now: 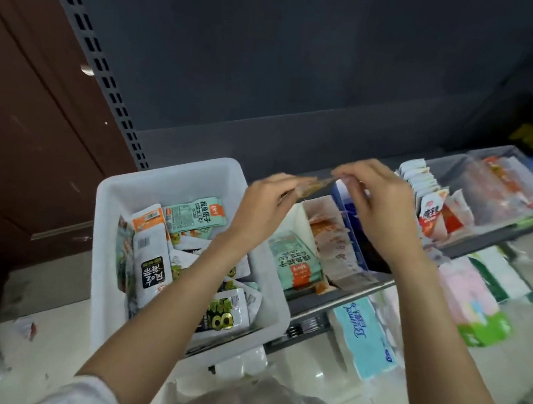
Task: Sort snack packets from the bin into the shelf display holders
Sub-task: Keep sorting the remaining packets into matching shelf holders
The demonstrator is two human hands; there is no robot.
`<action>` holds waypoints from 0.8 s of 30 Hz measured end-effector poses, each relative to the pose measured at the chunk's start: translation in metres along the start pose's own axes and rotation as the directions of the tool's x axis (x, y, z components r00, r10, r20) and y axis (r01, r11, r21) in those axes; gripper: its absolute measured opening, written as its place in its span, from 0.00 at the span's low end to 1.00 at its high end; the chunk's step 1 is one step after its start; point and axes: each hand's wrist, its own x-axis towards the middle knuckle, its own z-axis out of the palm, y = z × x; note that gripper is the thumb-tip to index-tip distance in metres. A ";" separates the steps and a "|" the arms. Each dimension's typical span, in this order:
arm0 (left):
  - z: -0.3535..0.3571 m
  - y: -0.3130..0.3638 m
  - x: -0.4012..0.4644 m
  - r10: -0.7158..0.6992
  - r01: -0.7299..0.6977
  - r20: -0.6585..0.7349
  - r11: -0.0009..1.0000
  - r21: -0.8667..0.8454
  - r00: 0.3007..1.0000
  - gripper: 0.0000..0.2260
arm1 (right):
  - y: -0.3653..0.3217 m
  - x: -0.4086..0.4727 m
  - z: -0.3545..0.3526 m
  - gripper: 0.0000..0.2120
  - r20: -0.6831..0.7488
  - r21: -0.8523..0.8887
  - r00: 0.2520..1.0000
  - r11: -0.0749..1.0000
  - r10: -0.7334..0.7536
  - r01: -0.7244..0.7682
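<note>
A white plastic bin (170, 178) sits on the shelf at the left, filled with several snack packets (192, 216) in green, white and black wrappers. My left hand (266, 203) and my right hand (377, 201) hold a thin orange-brown packet (314, 186) between them, each pinching one end, above the display holders. Below it stand holders with green packets (298, 263) and orange packets (333, 240). A blue holder (350, 216) is partly hidden behind my right hand.
Further right on the shelf are white-and-red packets (433, 214) and a clear tray (504, 189) of orange packets. Tissue packs (364, 333) and pink-and-green packs (473, 303) lie on the lower level. A slotted shelf upright (99, 62) rises at the left.
</note>
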 end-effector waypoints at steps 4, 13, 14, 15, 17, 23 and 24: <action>0.049 0.000 0.027 -0.028 0.029 0.027 0.999 -0.029 0.999 0.06 | 0.040 0.001 -0.007 0.07 -0.045 -0.057 0.997 0.997 0.058 -0.061; 0.074 -0.024 0.023 -0.142 0.007 0.301 0.912 0.409 0.943 0.10 | 0.082 -0.015 0.044 0.11 0.299 -0.318 0.949 0.948 0.098 0.002; 0.074 -0.026 0.018 -0.117 -0.012 0.302 0.919 0.393 0.946 0.11 | 0.084 -0.019 0.051 0.11 0.333 -0.390 0.941 0.917 0.054 0.085; 0.072 -0.026 0.014 -0.098 -0.015 0.281 0.928 0.372 0.955 0.12 | 0.085 -0.024 0.056 0.11 0.360 -0.443 0.932 0.885 0.034 0.139; 0.069 -0.025 0.008 -0.060 -0.038 0.253 0.930 0.365 0.966 0.13 | 0.086 -0.028 0.063 0.12 0.368 -0.484 0.930 0.855 0.005 0.188; 0.041 -0.021 -0.015 -0.005 -0.020 0.069 0.938 0.345 0.998 0.11 | 0.053 -0.021 0.051 0.21 0.196 -0.381 0.980 0.918 -0.034 0.108; 0.031 -0.023 -0.024 0.013 -0.003 -0.025 0.940 0.341 1.000 0.11 | 0.037 -0.020 0.050 0.20 0.131 -0.286 0.991 0.956 -0.030 0.066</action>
